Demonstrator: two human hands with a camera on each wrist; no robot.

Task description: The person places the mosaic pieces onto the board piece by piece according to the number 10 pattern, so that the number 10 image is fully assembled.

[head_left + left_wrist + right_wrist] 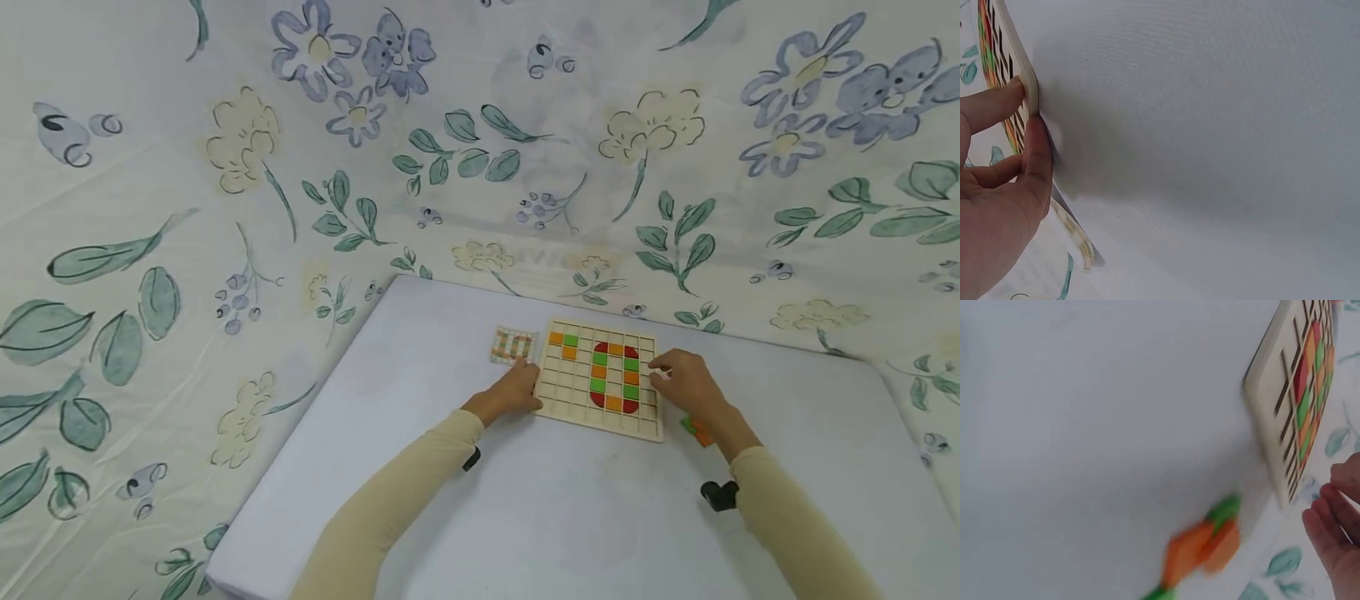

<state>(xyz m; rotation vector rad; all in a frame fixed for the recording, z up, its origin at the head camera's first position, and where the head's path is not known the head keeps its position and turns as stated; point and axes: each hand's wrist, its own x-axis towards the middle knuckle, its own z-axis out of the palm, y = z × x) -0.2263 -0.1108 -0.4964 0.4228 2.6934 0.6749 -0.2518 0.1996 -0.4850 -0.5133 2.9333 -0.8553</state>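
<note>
A wooden grid board (566, 392) lies on the white table. Set in its squares are orange, green and rounded red tiles (615, 404) forming a closed ring, with a few orange and green tiles (570, 341) at the far left corner. My left hand (516, 390) holds the board's left edge near the front corner; in the left wrist view its thumb and index finger (1036, 140) meet the rim. By the right edge hovers my right hand (686, 379), thumb and fingers slightly apart, no tile showing between them. Loose orange and green tiles (699, 431) lie beneath its wrist.
A small cloth-like card (504, 343) with a coloured pattern lies left of the board. The table (480, 533) meets a flower-printed fabric wall (480, 200) at the back. Dark wrist devices (720, 496) sit at both sleeves.
</note>
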